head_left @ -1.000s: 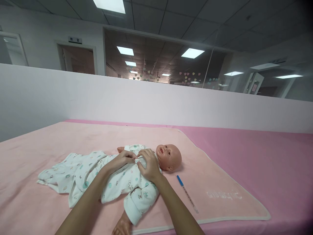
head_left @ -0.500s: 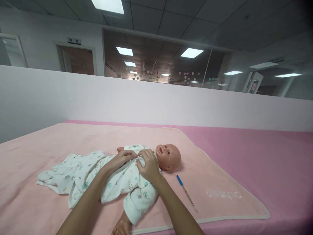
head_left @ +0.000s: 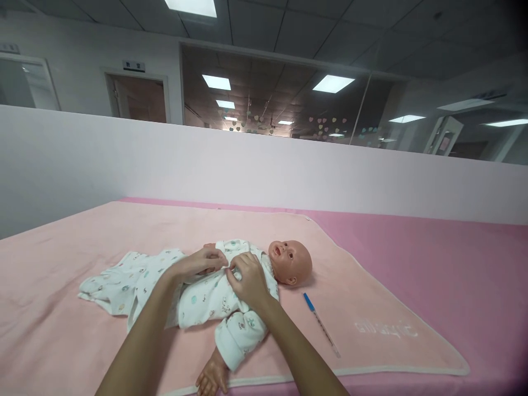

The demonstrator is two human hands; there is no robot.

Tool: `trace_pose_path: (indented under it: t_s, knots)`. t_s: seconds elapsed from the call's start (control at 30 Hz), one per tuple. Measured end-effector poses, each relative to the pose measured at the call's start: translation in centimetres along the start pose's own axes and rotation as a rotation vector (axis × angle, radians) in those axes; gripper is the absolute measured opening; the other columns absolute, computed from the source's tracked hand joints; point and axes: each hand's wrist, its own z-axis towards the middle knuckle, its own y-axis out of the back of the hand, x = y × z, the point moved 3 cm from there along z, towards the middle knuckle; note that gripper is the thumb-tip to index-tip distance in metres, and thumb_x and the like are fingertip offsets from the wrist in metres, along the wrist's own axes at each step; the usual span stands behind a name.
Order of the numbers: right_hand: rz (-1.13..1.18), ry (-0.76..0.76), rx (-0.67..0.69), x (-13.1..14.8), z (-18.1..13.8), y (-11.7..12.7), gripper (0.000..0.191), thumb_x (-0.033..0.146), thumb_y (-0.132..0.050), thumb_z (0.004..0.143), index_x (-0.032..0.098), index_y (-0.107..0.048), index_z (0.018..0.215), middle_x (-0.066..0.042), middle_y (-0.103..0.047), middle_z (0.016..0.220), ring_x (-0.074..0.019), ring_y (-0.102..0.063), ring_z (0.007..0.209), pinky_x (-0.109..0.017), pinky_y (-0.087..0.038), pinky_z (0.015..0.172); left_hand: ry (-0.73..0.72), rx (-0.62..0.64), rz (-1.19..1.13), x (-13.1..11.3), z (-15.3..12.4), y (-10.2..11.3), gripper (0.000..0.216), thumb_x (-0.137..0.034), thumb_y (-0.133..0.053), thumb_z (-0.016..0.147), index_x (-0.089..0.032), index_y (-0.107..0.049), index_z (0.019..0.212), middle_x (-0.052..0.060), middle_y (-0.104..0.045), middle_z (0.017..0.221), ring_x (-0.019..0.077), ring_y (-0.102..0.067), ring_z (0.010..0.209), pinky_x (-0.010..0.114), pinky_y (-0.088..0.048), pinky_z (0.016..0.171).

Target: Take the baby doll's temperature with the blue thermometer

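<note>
The left hand curls narrow at the front of the white top; the right hand curls narrow beside it — I cannot tell if they grip. Pinch softly — keep the top flat. The doll lies on its back on the pink blanket.

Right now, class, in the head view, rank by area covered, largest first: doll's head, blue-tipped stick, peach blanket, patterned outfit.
Peach blanket
Patterned outfit
Doll's head
Blue-tipped stick, long but thin
</note>
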Motion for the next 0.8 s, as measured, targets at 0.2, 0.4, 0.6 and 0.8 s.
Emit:
trace_pose_path:
  t_s: [0.2,0.4,0.6,0.8]
  knots:
    - [-0.001,0.007,-0.014,-0.1,-0.1,-0.1,0.008,0.017,-0.052,0.074,0.019,-0.047,0.067,0.0,-0.054,0.07,-0.015,-0.045,0.073,-0.028,-0.032,0.069,-0.029,0.151,0.114,0.7,-1.0,1.2,0.024,-0.034,-0.067,0.057,-0.017,-0.055,0.069,-0.005,-0.039,0.06,0.0087,-0.034,0.056,0.021,-0.025,0.05]
    - [-0.001,0.012,-0.011,-0.3,-0.1,-0.2,0.008,0.018,-0.053,0.074,0.019,-0.048,0.067,0.0,-0.054,0.07,-0.0143,-0.046,0.073,-0.027,-0.032,0.069,-0.016,0.165,0.189,1.1,-0.7,1.2,0.023,-0.032,-0.067,0.056,-0.017,-0.057,0.069,-0.005,-0.041,0.059,0.0087,-0.036,0.055,0.02,-0.026,0.049]
    - [-0.013,0.005,-0.011,-0.3,-0.1,-0.3,0.007,0.019,-0.052,0.074,0.019,-0.048,0.068,0.0,-0.054,0.07,-0.0144,-0.046,0.073,-0.027,-0.032,0.069,0.043,0.099,0.248,2.2,-0.3,1.6,0.025,-0.035,-0.066,0.054,-0.015,-0.061,0.069,-0.004,-0.041,0.054,0.0086,-0.035,0.05,0.021,-0.023,0.044]
    - [-0.021,0.002,-0.007,-0.2,-0.1,-0.2,0.008,0.019,-0.052,0.074,0.019,-0.048,0.067,0.0,-0.054,0.069,-0.0145,-0.046,0.072,-0.027,-0.032,0.069,-0.008,0.028,0.345,2.1,-0.2,1.4,0.016,-0.028,-0.059,0.057,-0.015,-0.062,0.067,-0.002,-0.048,0.057,0.0107,-0.042,0.054,0.021,-0.029,0.047]
